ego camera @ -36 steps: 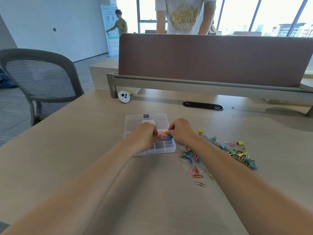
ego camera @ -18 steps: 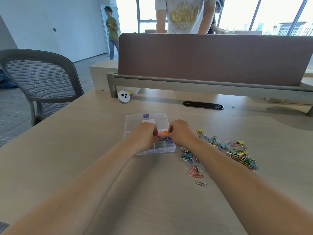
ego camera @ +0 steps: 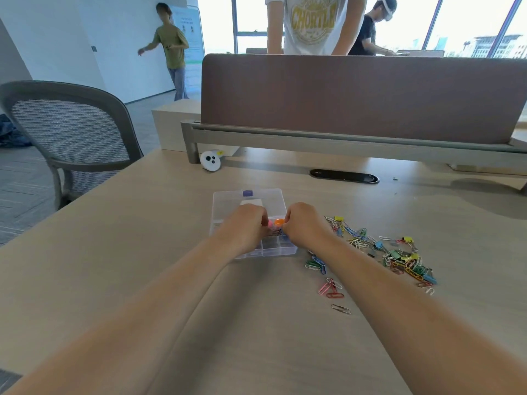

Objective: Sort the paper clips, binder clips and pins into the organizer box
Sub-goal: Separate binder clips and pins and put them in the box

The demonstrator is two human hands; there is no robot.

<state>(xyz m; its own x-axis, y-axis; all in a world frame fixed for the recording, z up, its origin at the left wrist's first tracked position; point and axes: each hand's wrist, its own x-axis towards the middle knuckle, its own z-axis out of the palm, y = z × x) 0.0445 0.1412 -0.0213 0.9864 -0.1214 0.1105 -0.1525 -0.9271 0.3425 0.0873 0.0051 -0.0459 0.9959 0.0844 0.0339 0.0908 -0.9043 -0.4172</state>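
A clear plastic organizer box (ego camera: 248,200) lies open on the desk in front of me. My left hand (ego camera: 245,223) and my right hand (ego camera: 305,223) meet over its middle compartments, fingers curled inward. Between the fingertips sits a small tangle of paper clips (ego camera: 275,232), which both hands seem to pinch, with an orange piece (ego camera: 279,222) and a pink one just above it. The fingertips themselves are hidden. A mixed pile of coloured paper clips and binder clips (ego camera: 399,255) spreads to the right of the box. More loose paper clips (ego camera: 330,289) lie near my right forearm.
A grey mesh chair (ego camera: 71,129) stands at the left. A brown divider panel (ego camera: 362,95) closes the desk's far side, with people standing behind it. A white round device (ego camera: 210,160) and a black cable slot (ego camera: 343,176) lie beyond the box.
Both hands stay over the box with the clip tangle between them; the right hand has edged slightly left. A person in the background has walked to the right.
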